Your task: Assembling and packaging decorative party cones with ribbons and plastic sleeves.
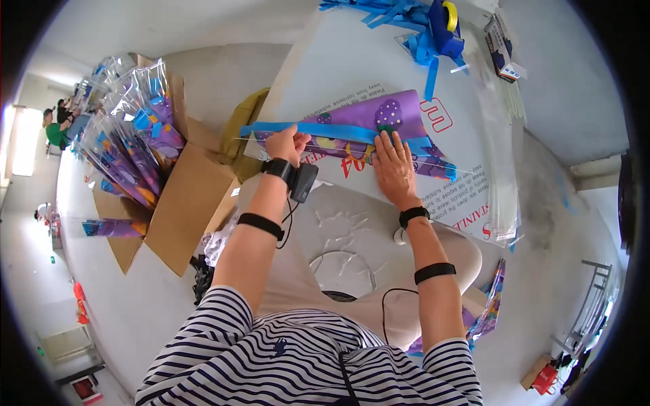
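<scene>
A purple printed fabric (352, 112) with dark berry shapes lies partly rolled on the white board (305, 81). Along it runs a long blue strip (338, 130), and a thin pale rod or line (433, 164) crosses beside it. My left hand (286, 145) has its fingers curled closed on the rolled left part of the fabric, by the strip; the exact grip is partly hidden. My right hand (395, 166) rests flat on the fabric's right part, fingers stretched out and holding nothing.
A blue tape dispenser (447, 30) stands at the board's far end by loose blue strips (399, 13). Clear plastic sleeves (504, 183) hang along the board's right edge. To the left, an open cardboard box (179, 210) holds several wrapped purple rolls (132, 169).
</scene>
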A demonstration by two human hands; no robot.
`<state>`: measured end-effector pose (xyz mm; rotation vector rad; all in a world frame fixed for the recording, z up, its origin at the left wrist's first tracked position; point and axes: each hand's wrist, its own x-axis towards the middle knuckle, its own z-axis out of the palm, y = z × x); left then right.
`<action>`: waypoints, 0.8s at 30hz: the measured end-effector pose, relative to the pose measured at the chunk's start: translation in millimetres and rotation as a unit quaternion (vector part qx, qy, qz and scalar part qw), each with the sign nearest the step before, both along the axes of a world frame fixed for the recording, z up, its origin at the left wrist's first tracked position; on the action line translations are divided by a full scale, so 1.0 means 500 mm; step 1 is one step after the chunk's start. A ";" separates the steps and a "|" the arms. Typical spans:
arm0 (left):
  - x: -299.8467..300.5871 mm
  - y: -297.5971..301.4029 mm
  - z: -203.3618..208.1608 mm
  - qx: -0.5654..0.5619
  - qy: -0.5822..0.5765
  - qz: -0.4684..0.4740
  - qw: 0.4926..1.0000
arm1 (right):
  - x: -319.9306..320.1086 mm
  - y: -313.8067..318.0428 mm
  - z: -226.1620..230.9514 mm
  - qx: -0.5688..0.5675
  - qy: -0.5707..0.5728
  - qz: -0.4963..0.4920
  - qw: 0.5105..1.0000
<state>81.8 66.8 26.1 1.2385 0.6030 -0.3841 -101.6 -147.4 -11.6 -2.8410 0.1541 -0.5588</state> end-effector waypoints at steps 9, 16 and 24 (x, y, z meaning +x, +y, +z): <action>0.025 0.006 -0.008 0.121 -0.002 0.091 0.988 | -0.007 -0.013 -0.009 -0.007 -0.015 -0.004 1.000; 0.112 0.126 -0.026 0.585 -0.209 -0.074 0.780 | -0.006 -0.009 -0.007 -0.011 0.011 -0.005 1.000; 0.160 0.060 0.046 0.447 -0.332 -0.493 0.668 | -0.003 -0.003 0.006 0.011 0.041 0.001 0.999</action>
